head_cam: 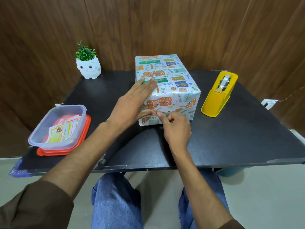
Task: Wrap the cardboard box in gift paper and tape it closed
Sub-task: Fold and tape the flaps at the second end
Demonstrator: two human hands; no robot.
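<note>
On the black tabletop [231, 133], toward its far edge, the cardboard box in patterned gift paper [171, 80] lies with its long axis pointing away from the person. The left hand [132, 103] lies flat on top, fingers straight. The right hand [176, 128] has its curled fingers at the near end flap [166, 111]; whether they pinch tape I cannot tell.

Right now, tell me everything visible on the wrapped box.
The wrapped box is a rectangular block covered in pale paper printed with orange, green and blue gifts. It lies flat on the black table, long side running away. The left hand rests flat on its top; the right hand touches the folded near end with curled fingers.
</note>
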